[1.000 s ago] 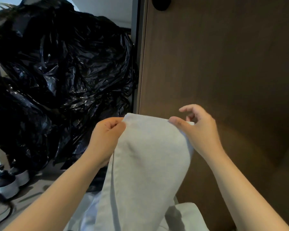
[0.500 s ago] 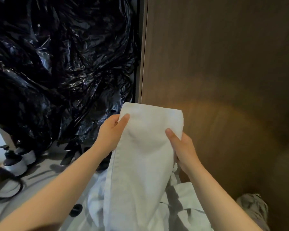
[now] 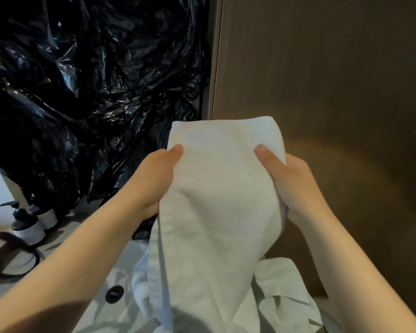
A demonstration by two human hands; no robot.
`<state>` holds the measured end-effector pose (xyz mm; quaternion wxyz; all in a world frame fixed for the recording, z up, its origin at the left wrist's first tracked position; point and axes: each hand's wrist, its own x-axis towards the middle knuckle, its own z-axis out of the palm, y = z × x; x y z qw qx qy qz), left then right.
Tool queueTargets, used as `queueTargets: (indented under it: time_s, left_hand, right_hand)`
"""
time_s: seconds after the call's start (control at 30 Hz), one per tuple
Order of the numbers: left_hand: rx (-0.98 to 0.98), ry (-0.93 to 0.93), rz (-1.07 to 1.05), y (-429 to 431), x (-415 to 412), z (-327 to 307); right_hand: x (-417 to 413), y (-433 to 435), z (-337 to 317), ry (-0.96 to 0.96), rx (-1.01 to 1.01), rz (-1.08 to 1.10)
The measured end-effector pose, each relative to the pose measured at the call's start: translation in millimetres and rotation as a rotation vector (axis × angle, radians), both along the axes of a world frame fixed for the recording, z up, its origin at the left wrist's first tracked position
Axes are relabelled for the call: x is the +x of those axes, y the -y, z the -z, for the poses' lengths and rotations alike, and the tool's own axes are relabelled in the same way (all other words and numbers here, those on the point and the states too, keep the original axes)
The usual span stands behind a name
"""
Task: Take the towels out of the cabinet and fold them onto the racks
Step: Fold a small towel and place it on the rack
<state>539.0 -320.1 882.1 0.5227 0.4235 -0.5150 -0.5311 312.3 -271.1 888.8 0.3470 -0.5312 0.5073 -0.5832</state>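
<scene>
While the left hand [image 3: 154, 179] and right hand [image 3: 292, 186] each grip a side edge of the towel [image 3: 216, 193], thumbs in front, it hangs btwn them before a wood panel [image 3: 322, 80]. Black plastic bag [image 3: 82, 92] crowds the left w/ pump bottles [image 3: 30, 225] below; more white cloth [image 3: 282, 296] lies underneath.

White towel [image 3: 216, 200], glossy black plastic bag [image 3: 87, 92], brown wood-grain cabinet door [image 3: 322, 80] (plain, unpatterned)
</scene>
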Motion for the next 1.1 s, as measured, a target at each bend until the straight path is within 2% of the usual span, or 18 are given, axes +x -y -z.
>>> queueTargets:
  time_s: [0.1,0.17,0.27,0.37,0.5,0.6,0.67,0.73,0.8,0.93,1.1]
  left_hand:
    - [0.233,0.037,-0.053,22,-10,30]
    - [0.364,0.15,-0.128,37,-15,73]
    - [0.424,0.376,-0.275,41,-10,141]
    - [0.441,0.397,-0.303,35,1,184]
    - [0.377,0.122,-0.066,17,10,193]
    - [0.364,0.05,0.078,-9,14,192]
    - [0.394,0.079,0.049,-29,10,196]
    - [0.346,0.159,0.021,-46,7,203]
    - [0.278,0.216,-0.014,-54,5,209]
    - [0.338,0.2,-0.2,-44,-1,206]
    - [0.262,0.166,-0.118,-35,-11,190]
  right_hand:
    - [1,18,23,-0.024,0.122,0.027]
    - [2,30,61,0.019,0.298,-0.003]
    - [-1,24,137,0.011,0.549,-0.156]
    - [-3,4,195,-0.037,0.639,-0.182]
    - [-4,-5,209,-0.077,0.621,-0.127]
    - [1,-5,211,-0.179,0.504,-0.042]
    - [7,-7,212,-0.171,0.448,0.0]
    - [10,-10,213,-0.141,0.442,0.015]
    - [10,-15,212,-0.135,0.478,-0.013]
    - [-1,-43,213,-0.116,0.556,-0.103]
    - [-13,-90,225,-0.044,0.577,-0.2]
